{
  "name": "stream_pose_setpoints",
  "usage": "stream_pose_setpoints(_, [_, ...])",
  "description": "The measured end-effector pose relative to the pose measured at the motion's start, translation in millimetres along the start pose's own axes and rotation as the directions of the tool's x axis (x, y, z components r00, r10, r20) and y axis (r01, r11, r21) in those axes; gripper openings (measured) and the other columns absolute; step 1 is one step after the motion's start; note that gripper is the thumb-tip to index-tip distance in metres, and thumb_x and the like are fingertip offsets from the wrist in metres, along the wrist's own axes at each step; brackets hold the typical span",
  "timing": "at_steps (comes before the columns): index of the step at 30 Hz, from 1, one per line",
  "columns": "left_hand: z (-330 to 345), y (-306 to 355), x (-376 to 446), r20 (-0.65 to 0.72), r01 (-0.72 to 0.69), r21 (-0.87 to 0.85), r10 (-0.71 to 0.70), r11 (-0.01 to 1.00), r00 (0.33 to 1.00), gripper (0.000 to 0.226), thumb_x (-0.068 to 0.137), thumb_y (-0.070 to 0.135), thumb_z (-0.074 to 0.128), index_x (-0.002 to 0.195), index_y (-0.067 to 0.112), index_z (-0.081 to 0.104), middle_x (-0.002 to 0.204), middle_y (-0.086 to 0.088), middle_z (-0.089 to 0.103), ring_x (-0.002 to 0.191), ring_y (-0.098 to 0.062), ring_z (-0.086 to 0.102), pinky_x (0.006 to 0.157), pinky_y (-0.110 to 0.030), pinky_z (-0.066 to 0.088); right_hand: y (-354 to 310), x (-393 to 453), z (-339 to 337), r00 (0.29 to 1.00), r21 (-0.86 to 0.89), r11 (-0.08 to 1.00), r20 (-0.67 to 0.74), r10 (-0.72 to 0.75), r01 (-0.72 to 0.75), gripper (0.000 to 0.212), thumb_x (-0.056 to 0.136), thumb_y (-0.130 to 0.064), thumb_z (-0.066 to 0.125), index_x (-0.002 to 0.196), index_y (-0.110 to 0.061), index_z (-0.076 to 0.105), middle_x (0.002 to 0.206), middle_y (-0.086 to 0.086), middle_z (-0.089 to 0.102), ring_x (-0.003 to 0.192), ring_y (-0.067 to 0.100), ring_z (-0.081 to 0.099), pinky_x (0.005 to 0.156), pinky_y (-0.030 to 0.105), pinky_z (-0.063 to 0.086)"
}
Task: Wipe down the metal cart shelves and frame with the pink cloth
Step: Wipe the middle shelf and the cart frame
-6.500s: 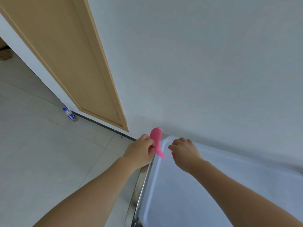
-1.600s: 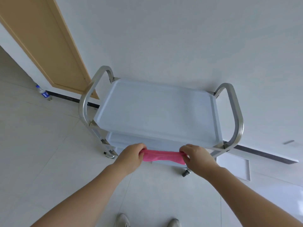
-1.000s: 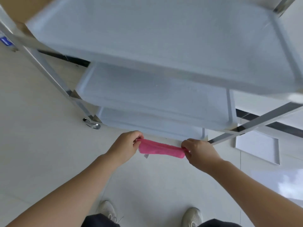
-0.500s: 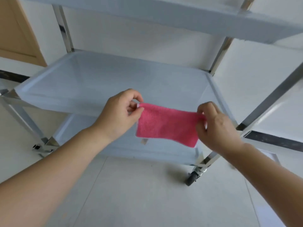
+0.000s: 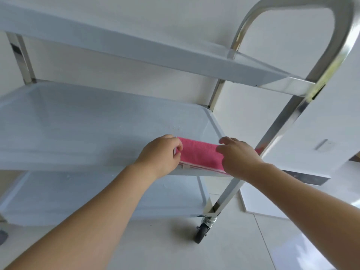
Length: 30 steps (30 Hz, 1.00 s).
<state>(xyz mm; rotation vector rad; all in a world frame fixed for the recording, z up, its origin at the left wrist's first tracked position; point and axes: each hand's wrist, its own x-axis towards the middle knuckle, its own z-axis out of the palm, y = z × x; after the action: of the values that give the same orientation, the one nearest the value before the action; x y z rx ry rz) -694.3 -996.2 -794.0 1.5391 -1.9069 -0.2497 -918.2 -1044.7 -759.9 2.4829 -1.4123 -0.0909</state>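
Note:
The metal cart has three pale shelves. The folded pink cloth [image 5: 198,154] lies on the front right corner of the middle shelf [image 5: 87,123], partly over its front rim. My left hand [image 5: 161,154] pinches the cloth's left edge with curled fingers. My right hand [image 5: 239,154] rests on top of the cloth's right part, fingers stretched leftward; a bit of pink shows past it at the right. The shiny frame post [image 5: 282,129] rises just right of my right hand.
The top shelf [image 5: 136,45] overhangs close above my hands, and the curved handle [image 5: 346,36] loops up at the right. The bottom shelf [image 5: 97,195] sits below. A black caster [image 5: 202,232] stands on the tiled floor. A white wall is directly behind the cart.
The cloth, held stretched in the air between both hands half a second ago, now lies on the middle shelf's front right corner. My right hand has moved on top of it.

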Motion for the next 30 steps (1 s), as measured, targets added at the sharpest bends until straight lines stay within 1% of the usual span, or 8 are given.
stream_pose_setpoints(3, [-7,-8,-9,-0.018,-0.024,0.018,0.025,1.0,1.0,0.013,0.083,0.02,0.056,0.092,0.019,0.064,0.096,0.001,0.06,0.088,-0.022,0.057,0.073,-0.031,0.047,-10,11,5,0.969,0.234,0.941,-0.07,-0.236,0.246,0.045,0.086,-0.004,0.047,0.126,-0.023,0.058,0.138,-0.001,0.052,0.124,0.019,0.051,0.103,0.032,0.042])
stream_pose_setpoints(5, [-11,-21,-18,-0.047,-0.052,0.024,0.053,0.998,0.997,0.015,0.084,0.021,0.054,0.095,0.019,0.065,0.099,0.002,0.062,0.09,-0.023,0.057,0.074,-0.033,0.048,-23,17,14,0.954,0.289,0.911,-0.038,-0.298,0.296,0.048,0.087,-0.006,0.044,0.13,-0.024,0.053,0.14,-0.006,0.05,0.127,0.015,0.048,0.104,0.022,0.035])
stream_pose_setpoints(8, [-17,-38,-29,-0.022,-0.052,0.076,0.054,0.996,0.998,0.018,0.086,0.024,0.051,0.095,0.018,0.065,0.102,0.002,0.062,0.095,-0.023,0.057,0.077,-0.036,0.049,-28,21,23,0.958,0.304,0.909,-0.062,-0.279,0.284,0.053,0.083,-0.008,0.039,0.13,-0.026,0.053,0.14,-0.01,0.049,0.127,0.012,0.047,0.102,0.017,0.03])
stream_pose_setpoints(11, [-25,-53,-33,0.031,-0.063,0.138,0.059,0.988,0.998,0.023,0.087,0.03,0.047,0.088,0.014,0.063,0.096,0.001,0.061,0.092,-0.025,0.056,0.074,-0.037,0.05,-33,22,22,0.967,0.303,0.919,-0.051,-0.25,0.254,0.055,0.08,-0.011,0.036,0.131,-0.025,0.053,0.14,-0.009,0.048,0.129,0.012,0.045,0.108,0.026,0.034])
stream_pose_setpoints(17, [-42,-74,-39,0.041,-0.098,0.033,0.096,0.995,0.995,0.021,0.086,0.025,0.046,0.085,0.012,0.063,0.094,0.0,0.062,0.093,-0.026,0.056,0.075,-0.037,0.05,-46,19,12,0.971,0.246,0.939,-0.069,-0.231,0.241,0.049,0.083,-0.009,0.044,0.129,-0.018,0.056,0.135,0.002,0.055,0.125,0.019,0.051,0.103,0.042,0.044])
stream_pose_setpoints(22, [-48,-87,-34,0.13,-0.161,0.014,0.158,0.987,0.979,0.019,0.086,0.029,0.049,0.086,0.019,0.065,0.091,0.002,0.065,0.089,-0.024,0.057,0.075,-0.034,0.049,-48,26,9,0.929,0.198,0.909,-0.135,-0.345,0.367,0.038,0.088,-0.01,0.049,0.125,-0.008,0.058,0.121,0.012,0.061,0.11,0.026,0.058,0.096,0.034,0.047])
stream_pose_setpoints(26, [-48,-93,-28,0.118,-0.218,0.026,0.214,0.976,0.97,0.02,0.084,0.033,0.051,0.083,0.019,0.065,0.087,0.005,0.063,0.084,-0.019,0.056,0.074,-0.034,0.048,-41,31,20,0.913,0.308,0.86,-0.15,-0.379,0.408,0.039,0.09,-0.008,0.048,0.129,-0.005,0.054,0.135,0.008,0.052,0.128,0.018,0.047,0.108,0.032,0.037])
stream_pose_setpoints(30, [-45,-98,-29,0.146,-0.194,-0.116,0.21,0.974,0.967,0.019,0.086,0.03,0.054,0.084,0.018,0.069,0.092,0.007,0.063,0.083,-0.012,0.059,0.077,-0.032,0.048,-29,37,26,0.937,0.453,0.835,0.0,-0.35,0.312,0.044,0.096,-0.016,0.043,0.14,-0.011,0.038,0.15,-0.002,0.031,0.14,0.005,0.025,0.116,0.022,0.018])
